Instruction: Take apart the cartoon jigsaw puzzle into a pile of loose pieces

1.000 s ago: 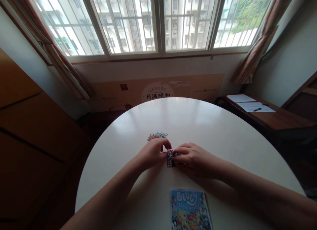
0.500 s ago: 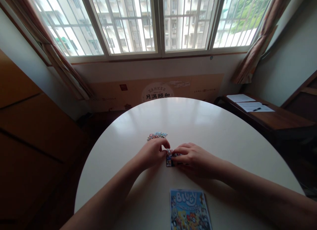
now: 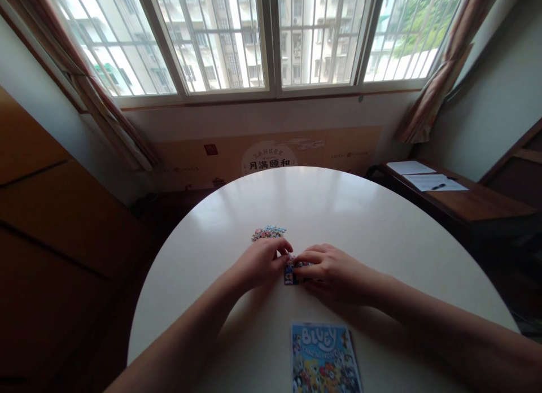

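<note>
"BLUEY" stands in white across the picture card (image 3: 324, 356) on the white worktop (image 3: 364, 206); the smaller line below is blurred. Beyond it, the puzzle patch (image 3: 289, 276) lies between the hands: the right hand (image 3: 328, 269), half curled, rests fingers on it; the left hand (image 3: 265, 260) bends thumb and forefinger close together at its edge. Whether either grips a piece, I cannot tell. The wall panel (image 3: 271, 156) reads "ZANKEE" and "月满颐和".

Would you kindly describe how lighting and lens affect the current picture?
Head view: the bright window washes out the buildings outside; glare streaks the white table near its far edge; a shadow lies beside the left forearm; the lower left is dark; the piled pieces look blurry.
</note>
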`<state>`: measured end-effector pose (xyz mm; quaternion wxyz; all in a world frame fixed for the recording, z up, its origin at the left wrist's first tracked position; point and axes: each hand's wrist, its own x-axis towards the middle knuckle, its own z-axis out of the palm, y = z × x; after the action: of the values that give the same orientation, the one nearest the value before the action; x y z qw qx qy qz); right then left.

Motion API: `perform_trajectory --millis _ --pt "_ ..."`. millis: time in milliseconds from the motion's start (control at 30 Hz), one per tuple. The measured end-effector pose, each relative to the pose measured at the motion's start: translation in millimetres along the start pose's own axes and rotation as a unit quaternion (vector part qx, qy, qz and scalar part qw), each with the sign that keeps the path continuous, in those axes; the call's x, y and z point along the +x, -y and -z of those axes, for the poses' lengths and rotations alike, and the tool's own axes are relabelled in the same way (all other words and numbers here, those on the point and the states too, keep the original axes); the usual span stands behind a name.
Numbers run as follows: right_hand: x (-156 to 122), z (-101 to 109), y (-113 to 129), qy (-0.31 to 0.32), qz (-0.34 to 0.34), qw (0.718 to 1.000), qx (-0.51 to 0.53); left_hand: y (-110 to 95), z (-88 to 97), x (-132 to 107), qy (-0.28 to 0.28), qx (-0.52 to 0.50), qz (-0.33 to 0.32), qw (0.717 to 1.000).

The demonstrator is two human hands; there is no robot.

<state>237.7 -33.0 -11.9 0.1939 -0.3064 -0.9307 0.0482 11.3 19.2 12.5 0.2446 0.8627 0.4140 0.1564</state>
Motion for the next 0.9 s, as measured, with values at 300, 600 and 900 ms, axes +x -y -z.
perform_trajectory --millis 300,600,900 --pt "-0.8 0.9 1.4 0.009 -0.012 1.0 0.0 -2.1 -2.9 2.0 -0.007 0.001 0.008 1.0" --pt "0.0 1.8 2.2 0.002 -0.012 1.0 -0.008 0.1 -0.9 1.5 -0.014 -0.025 0.021 0.999" --pt "-0.1 1.1 1.9 -0.004 -0.01 1.0 -0.003 -0.6 0.4 1.3 -0.013 -0.034 0.029 0.999"
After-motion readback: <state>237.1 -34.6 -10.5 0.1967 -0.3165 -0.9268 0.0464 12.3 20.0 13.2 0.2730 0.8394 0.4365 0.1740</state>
